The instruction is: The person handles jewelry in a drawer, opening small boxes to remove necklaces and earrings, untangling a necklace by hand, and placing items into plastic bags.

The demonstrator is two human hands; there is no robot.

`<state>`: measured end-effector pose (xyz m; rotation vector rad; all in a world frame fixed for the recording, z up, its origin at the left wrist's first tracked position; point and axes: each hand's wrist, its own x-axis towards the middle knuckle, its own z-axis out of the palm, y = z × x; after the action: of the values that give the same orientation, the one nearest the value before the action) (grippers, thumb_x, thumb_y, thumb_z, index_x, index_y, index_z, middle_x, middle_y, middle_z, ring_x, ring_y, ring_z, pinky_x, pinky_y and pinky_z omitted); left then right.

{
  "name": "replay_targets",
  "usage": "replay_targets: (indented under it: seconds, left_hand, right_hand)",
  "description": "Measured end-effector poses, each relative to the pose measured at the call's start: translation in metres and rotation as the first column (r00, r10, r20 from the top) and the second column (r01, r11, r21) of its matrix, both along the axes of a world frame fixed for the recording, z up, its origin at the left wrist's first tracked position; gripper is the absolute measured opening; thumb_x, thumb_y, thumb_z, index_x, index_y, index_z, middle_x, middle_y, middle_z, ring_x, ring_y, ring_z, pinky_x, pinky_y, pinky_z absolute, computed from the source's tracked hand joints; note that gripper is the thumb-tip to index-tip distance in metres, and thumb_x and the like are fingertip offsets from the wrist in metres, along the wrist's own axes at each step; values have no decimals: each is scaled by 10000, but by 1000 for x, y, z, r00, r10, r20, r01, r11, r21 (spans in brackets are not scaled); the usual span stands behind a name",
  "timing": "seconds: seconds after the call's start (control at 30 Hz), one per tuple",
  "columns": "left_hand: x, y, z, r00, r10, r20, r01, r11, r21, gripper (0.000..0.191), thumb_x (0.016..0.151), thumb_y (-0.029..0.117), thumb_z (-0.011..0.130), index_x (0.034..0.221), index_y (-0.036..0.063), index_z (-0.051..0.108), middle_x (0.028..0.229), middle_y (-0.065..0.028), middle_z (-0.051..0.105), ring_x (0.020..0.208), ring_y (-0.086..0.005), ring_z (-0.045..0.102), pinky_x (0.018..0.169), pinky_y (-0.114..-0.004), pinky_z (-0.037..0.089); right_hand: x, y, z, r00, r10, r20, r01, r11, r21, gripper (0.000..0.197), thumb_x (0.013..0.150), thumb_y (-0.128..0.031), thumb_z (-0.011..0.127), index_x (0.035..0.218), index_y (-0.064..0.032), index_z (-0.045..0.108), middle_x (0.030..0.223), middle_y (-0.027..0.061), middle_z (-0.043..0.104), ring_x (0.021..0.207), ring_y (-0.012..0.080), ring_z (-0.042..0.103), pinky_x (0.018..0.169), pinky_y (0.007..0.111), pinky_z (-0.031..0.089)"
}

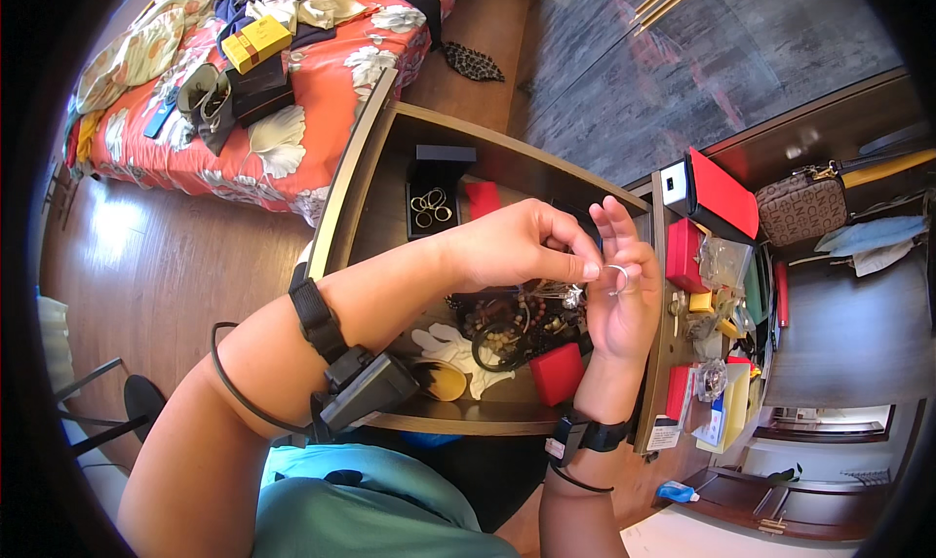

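My left hand (537,247) pinches a thin silver-coloured ring or small hoop (620,279) between thumb and forefinger. Palm up, my right hand (621,295) is beside it with some fingers bent; the hoop lies against its fingers, and whether they grip it is unclear. Both hands are over an open wooden drawer (504,420). Beneath them, beaded bracelets and necklaces (504,331) lie in a tangle, partly hidden by the hands. An open black jewelry box (433,218) with several rings or hoops stands farther back in the drawer.
A red box (557,374), white cloth (457,350) and wooden oval piece (441,380) lie in the drawer's near part. Right of it, a cabinet top holds red boxes (684,254), plastic bags and a patterned handbag (801,206). Boxes and pouches sit on a floral bed (329,141).
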<state>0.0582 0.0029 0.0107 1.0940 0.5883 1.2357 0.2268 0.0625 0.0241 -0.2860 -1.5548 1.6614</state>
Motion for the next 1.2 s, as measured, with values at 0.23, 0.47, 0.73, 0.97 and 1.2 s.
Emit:
replay_targets:
  seconds: [0.23, 0.47, 0.73, 0.97, 1.2]
  left_hand:
    - [-2, 1, 0, 995, 99, -18, -100, 995, -18, 124, 834, 105, 685, 917, 13, 694, 862, -16, 578, 833, -107, 565, 766, -239, 434]
    - [-3, 2, -2, 993, 115, -16, -115, 990, -75, 131, 839, 109, 681, 923, 9, 693, 853, -8, 572, 821, -86, 557, 758, -229, 428]
    - [-2, 3, -1, 991, 117, -64, -123, 988, -95, 148, 843, 125, 677, 933, 9, 692, 849, -9, 594, 827, -82, 558, 761, -230, 428]
    - [-4, 3, -2, 990, 117, -82, -124, 989, -82, 144, 843, 127, 677, 922, 7, 692, 856, -16, 608, 833, -82, 567, 772, -225, 437]
    - [-2, 3, -2, 991, 117, -70, -123, 988, -93, 137, 841, 124, 680, 908, 5, 694, 848, -21, 620, 828, -85, 575, 765, -230, 445]
  right_hand:
    - [10, 8, -4, 997, -79, 13, 79, 997, -13, 276, 882, -311, 619, 804, -49, 590, 1207, 132, 519, 1138, 229, 466, 995, 378, 336]
    - [12, 5, -4, 986, -146, 82, 144, 989, 27, 171, 843, -161, 633, 753, -16, 637, 1174, 133, 541, 1089, 210, 489, 993, 359, 334]
    - [13, 5, -5, 983, -161, 84, 160, 987, 21, 101, 818, -87, 635, 760, -8, 661, 1147, 129, 562, 1064, 202, 510, 986, 351, 344]
    - [11, 4, -2, 978, -185, 94, 185, 983, 9, 98, 816, -95, 637, 770, -9, 649, 1129, 121, 567, 1044, 190, 513, 975, 346, 349]
    - [11, 5, -4, 971, -224, 87, 223, 975, 26, 71, 808, -77, 625, 773, -15, 631, 1101, 108, 573, 1024, 176, 510, 948, 330, 352]
